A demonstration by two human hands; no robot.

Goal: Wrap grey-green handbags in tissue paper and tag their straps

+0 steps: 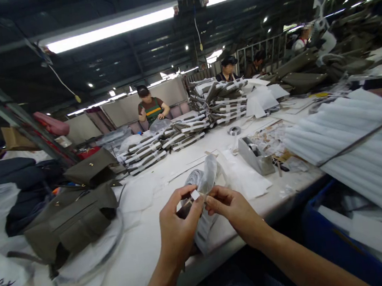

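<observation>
My left hand [179,230] and my right hand [231,205] meet above the near edge of the white table [145,255]. Both pinch a clear plastic-wrapped packet [205,183] with something grey and white inside. The left thumb and fingers press a small white square [195,194], like a bit of tape or a label, onto it. The right fingers close on the packet's edge beside it. The packet hangs down between the hands toward the table.
An olive-green bag [70,220] lies at the left. A grey tape dispenser [253,154] stands just beyond my hands. White foam sheets [358,141] pile up at the right. Stacks of wrapped items [163,144] fill the table's far part. Other people work behind them.
</observation>
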